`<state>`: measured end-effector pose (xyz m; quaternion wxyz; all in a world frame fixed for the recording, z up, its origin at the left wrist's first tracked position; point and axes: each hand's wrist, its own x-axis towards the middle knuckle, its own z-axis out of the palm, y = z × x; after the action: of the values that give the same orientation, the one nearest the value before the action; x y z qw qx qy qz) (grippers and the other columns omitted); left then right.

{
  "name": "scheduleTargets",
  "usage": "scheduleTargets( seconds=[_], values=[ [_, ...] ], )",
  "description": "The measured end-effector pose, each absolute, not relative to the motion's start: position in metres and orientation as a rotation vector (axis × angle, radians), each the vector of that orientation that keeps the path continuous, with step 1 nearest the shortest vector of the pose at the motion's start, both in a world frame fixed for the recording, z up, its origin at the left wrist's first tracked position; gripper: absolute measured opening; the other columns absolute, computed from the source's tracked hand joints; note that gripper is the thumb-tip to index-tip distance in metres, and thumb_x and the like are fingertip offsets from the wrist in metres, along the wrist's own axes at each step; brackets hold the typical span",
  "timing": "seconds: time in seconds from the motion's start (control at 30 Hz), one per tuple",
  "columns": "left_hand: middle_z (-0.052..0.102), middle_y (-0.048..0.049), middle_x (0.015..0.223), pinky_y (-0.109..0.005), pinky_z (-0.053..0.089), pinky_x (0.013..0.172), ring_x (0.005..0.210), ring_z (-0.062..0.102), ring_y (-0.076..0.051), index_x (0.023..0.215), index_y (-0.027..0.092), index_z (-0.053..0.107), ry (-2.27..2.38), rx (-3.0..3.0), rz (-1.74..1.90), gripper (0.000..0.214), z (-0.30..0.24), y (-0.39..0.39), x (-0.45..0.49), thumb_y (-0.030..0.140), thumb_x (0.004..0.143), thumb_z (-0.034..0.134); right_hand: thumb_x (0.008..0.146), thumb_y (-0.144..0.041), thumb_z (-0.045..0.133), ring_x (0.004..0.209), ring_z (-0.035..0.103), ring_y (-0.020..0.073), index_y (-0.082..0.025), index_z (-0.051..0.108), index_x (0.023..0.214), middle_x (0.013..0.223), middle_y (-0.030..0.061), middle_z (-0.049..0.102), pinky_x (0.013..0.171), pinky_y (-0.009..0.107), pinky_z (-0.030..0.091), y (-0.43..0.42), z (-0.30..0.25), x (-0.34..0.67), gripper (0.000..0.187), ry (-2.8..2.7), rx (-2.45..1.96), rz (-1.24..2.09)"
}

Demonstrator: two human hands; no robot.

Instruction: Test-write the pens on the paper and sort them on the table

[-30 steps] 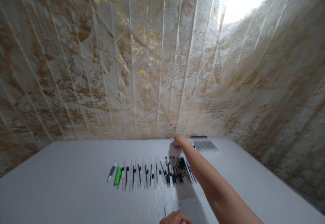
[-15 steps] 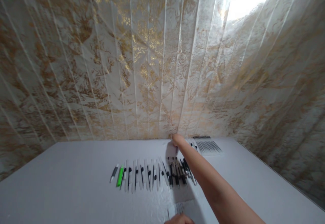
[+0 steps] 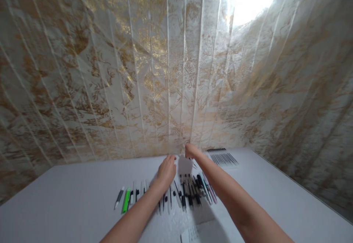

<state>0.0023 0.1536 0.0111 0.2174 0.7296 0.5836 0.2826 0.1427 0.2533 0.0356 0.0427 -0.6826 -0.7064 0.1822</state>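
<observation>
My right hand (image 3: 191, 150) is at the table's far edge, its fingers curled closed. Thin dark sticks show just below it, but what lies inside the fingers is hidden. My left hand (image 3: 167, 169) reaches over the row of pen parts beside it, fingers stretched toward the far edge, with no object visible in it. Under and beside my forearms lie clear pen barrels (image 3: 169, 203) with thin black refills and small black caps. Black pen parts (image 3: 190, 200) lie between the arms. A bright green barrel (image 3: 125, 200) and a grey-and-white pen (image 3: 118, 198) lie at the row's left end.
At the back right, a row of thin refills (image 3: 224, 158) lies below a row of short black pieces (image 3: 216, 150). Light blue and pink pens (image 3: 210, 191) lie by my right forearm. A paper sheet (image 3: 189, 235) is at the front. A gold-patterned curtain (image 3: 154, 88) hangs behind the white table (image 3: 91, 184).
My left hand has moved from the front paper up to the far side, near my right hand. My right hand stays at the far edge. The view has shifted slightly.
</observation>
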Motion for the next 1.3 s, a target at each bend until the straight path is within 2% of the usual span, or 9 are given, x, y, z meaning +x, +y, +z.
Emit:
scheduleTargets(
  seconds=[0.13, 0.27, 0.37, 0.5, 0.6, 0.83, 1.07, 1.23, 1.3],
  values=[
    [0.057, -0.0078, 0.124, -0.047, 0.049, 0.09, 0.107, 0.058, -0.024, 0.117, 0.018, 0.057, 1.687, 1.982, 0.731, 0.03, 0.002, 0.208, 0.022, 0.031, 0.091, 0.06, 0.093, -0.03, 0.058, 0.092, 0.064, 0.0194, -0.015, 0.058, 0.116, 0.113, 0.007, 0.062, 0.077, 0.038, 0.055, 0.236, 0.053, 0.168, 0.028, -1.836, -1.77, 1.095],
    [0.06, -0.0073, 0.118, -0.042, 0.053, 0.084, 0.099, 0.062, -0.021, 0.116, 0.017, 0.057, 1.646, 1.89, 0.765, 0.028, -0.004, 0.21, 0.028, 0.031, 0.092, 0.058, 0.09, -0.026, 0.061, 0.069, 0.061, 0.0112, -0.013, 0.059, 0.098, 0.089, 0.0014, 0.063, 0.062, 0.026, 0.054, 0.179, 0.046, 0.194, 0.015, -1.47, -1.317, 1.422],
    [0.064, -0.0045, 0.102, -0.033, 0.056, 0.069, 0.08, 0.065, -0.015, 0.113, 0.015, 0.057, 1.585, 1.802, 0.785, 0.026, -0.01, 0.175, 0.022, 0.032, 0.093, 0.056, 0.073, -0.022, 0.074, 0.056, 0.052, 0.0047, -0.017, 0.052, 0.083, 0.077, -0.0017, 0.06, 0.053, 0.015, 0.047, 0.129, 0.028, 0.202, 0.025, -1.193, -1.027, 1.567],
    [0.06, 0.0031, 0.073, -0.022, 0.049, 0.05, 0.055, 0.058, -0.009, 0.106, 0.014, 0.058, 1.499, 1.765, 0.791, 0.02, -0.014, 0.115, 0.01, 0.028, 0.098, 0.046, 0.064, -0.022, 0.074, 0.044, 0.038, 0.0028, -0.019, 0.052, 0.085, 0.068, -0.0048, 0.051, 0.033, 0.009, 0.028, 0.087, 0.017, 0.202, 0.031, -0.895, -0.779, 1.639],
    [0.06, 0.0034, 0.072, -0.025, 0.051, 0.057, 0.061, 0.06, -0.011, 0.099, 0.014, 0.059, 1.494, 1.814, 0.824, 0.018, -0.005, 0.103, 0.006, 0.024, 0.099, 0.043, 0.065, -0.019, 0.07, 0.042, 0.032, 0.0027, -0.018, 0.055, 0.085, 0.064, -0.0057, 0.046, 0.029, 0.007, 0.019, 0.077, 0.029, 0.208, 0.025, -0.784, -0.7, 1.633],
    [0.063, -0.006, 0.111, -0.041, 0.052, 0.084, 0.097, 0.062, -0.02, 0.108, 0.016, 0.061, 1.572, 2.034, 0.647, 0.022, 0.014, 0.17, 0.052, 0.032, 0.092, 0.058, 0.066, -0.03, 0.078, 0.04, 0.03, -0.0001, -0.014, 0.062, 0.082, 0.064, -0.0067, 0.046, 0.028, 0.007, 0.022, 0.067, 0.066, 0.244, 0.027, -0.717, -0.698, 1.436],
    [0.059, -0.0074, 0.12, -0.044, 0.051, 0.087, 0.103, 0.06, -0.022, 0.116, 0.018, 0.058, 1.597, 2.029, 0.461, 0.029, -0.005, 0.21, 0.109, 0.031, 0.091, 0.059, 0.063, -0.041, 0.082, 0.04, 0.03, -0.001, -0.014, 0.063, 0.076, 0.063, -0.0063, 0.049, 0.031, 0.007, 0.02, 0.073, 0.057, 0.247, 0.036, -0.738, -0.815, 1.318],
    [0.06, -0.0072, 0.119, -0.043, 0.052, 0.086, 0.101, 0.061, -0.022, 0.115, 0.017, 0.058, 1.495, 1.851, 0.603, 0.028, -0.005, 0.204, 0.11, 0.032, 0.091, 0.059, 0.066, -0.05, 0.077, 0.04, 0.031, -0.0003, -0.016, 0.056, 0.075, 0.068, -0.0033, 0.059, 0.033, 0.009, 0.016, 0.076, 0.052, 0.237, 0.041, -0.865, -0.916, 1.274],
    [0.062, -0.0062, 0.112, -0.041, 0.052, 0.082, 0.096, 0.062, -0.02, 0.11, 0.016, 0.059, 1.418, 1.743, 0.711, 0.025, 0.002, 0.191, 0.095, 0.033, 0.091, 0.058, 0.069, -0.056, 0.07, 0.037, 0.028, 0.0006, -0.018, 0.053, 0.077, 0.062, -0.0042, 0.059, 0.033, 0.011, 0.012, 0.076, 0.052, 0.232, 0.043, -0.996, -0.986, 1.283]
  ],
)
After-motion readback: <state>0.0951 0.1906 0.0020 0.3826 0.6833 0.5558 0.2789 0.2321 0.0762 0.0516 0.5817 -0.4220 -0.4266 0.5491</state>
